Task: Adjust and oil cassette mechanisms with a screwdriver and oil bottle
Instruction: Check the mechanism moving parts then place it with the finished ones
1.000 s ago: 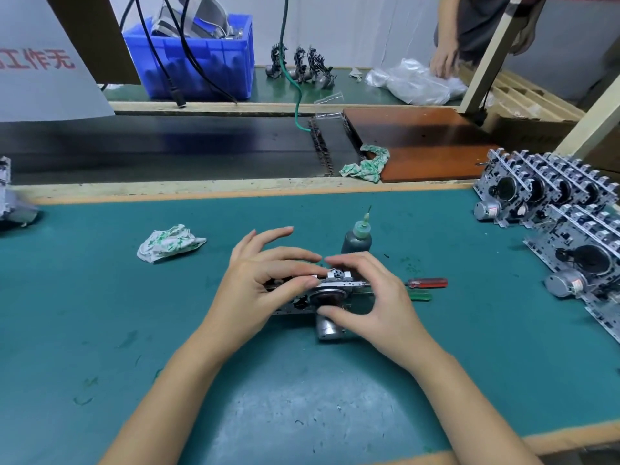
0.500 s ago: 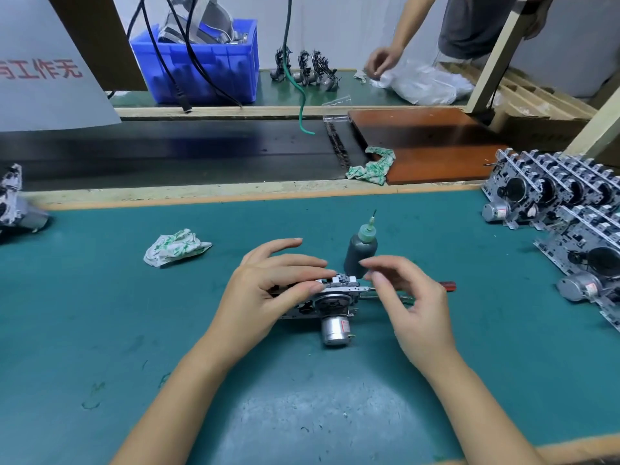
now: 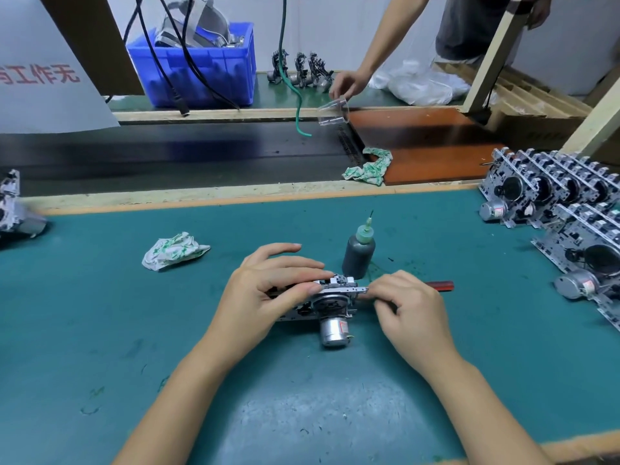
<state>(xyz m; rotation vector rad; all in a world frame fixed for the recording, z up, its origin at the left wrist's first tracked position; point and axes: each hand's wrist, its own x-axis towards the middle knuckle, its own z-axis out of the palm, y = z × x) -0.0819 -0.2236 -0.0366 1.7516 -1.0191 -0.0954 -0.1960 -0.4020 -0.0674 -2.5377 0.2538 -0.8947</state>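
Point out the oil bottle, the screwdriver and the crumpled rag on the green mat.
oil bottle [image 3: 358,256], head view, dark body.
screwdriver [image 3: 440,285], head view, red handle.
crumpled rag [image 3: 173,250], head view, its middle.

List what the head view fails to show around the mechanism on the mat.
- Screwdriver: only the red handle end shows; the right hand covers its shaft and tip.
- Cassette mechanism: left part hidden under the left hand.
- Oil bottle: dark, fill level unreadable.
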